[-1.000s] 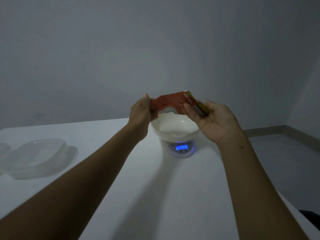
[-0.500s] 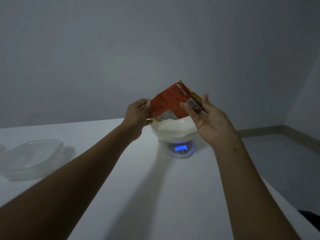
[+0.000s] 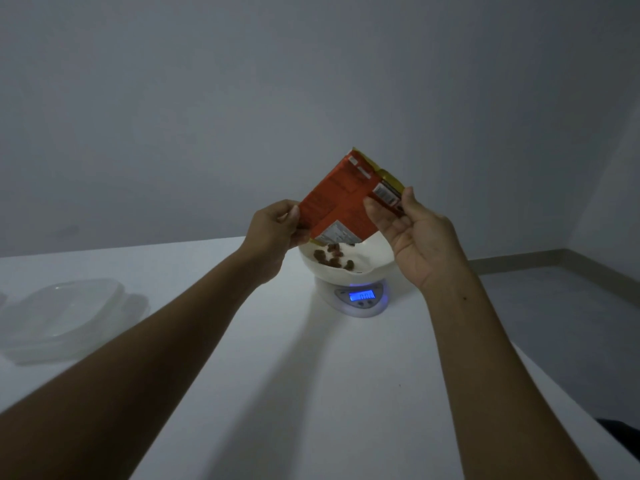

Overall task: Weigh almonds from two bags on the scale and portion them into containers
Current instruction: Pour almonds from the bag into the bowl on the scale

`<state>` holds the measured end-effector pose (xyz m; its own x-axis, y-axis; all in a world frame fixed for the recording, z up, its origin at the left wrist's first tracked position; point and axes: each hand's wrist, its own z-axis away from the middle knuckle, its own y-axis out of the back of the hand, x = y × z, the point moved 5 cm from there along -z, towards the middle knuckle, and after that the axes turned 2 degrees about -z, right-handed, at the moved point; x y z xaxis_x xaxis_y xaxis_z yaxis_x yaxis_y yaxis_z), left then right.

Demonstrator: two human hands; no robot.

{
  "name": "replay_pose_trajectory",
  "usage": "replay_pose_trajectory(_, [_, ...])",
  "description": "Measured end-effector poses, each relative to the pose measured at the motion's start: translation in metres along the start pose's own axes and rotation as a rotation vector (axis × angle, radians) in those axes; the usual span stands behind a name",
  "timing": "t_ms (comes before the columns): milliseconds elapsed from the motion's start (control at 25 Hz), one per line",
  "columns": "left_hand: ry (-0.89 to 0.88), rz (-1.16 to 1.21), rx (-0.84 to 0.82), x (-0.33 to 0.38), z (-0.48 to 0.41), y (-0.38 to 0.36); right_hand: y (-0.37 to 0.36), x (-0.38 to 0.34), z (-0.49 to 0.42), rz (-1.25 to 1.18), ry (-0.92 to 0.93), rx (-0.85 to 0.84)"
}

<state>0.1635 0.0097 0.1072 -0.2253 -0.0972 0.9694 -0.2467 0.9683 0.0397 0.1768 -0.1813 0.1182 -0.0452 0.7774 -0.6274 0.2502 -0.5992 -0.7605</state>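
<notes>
Both hands hold the orange bag (image 3: 341, 199) tipped mouth-down over the white bowl (image 3: 374, 261) on the scale (image 3: 360, 297), the left hand (image 3: 273, 230) pinching its 9 o'clock edge and the right hand (image 3: 412, 233) its 3 o'clock corner. Almonds (image 3: 332, 258) lie in the bowl's 9 o'clock half. With so steep a tilt, a sudden rush could overshoot the weight or bounce nuts onto the surface (image 3: 311, 375); the clear containers (image 3: 62, 313) wait well apart at 9 o'clock.

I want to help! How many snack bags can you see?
1: the orange foil bag, tipped over the white bowl, held by left hand and right hand. A second isn't in view.
</notes>
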Motion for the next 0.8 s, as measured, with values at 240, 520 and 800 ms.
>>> replay_pose_trajectory(240, [0.016,-0.019,-0.014,0.003,0.002,-0.003,0.001,0.0,0.001,0.062,-0.012,0.009])
replay_pose_trajectory(520, [0.015,-0.091,-0.145,0.007,0.005,-0.017,0.006,0.001,-0.002,0.244,-0.06,0.114])
replay_pose_trajectory(800, [-0.014,-0.206,-0.188,0.012,0.01,-0.016,0.009,-0.005,-0.005,0.265,0.017,0.134])
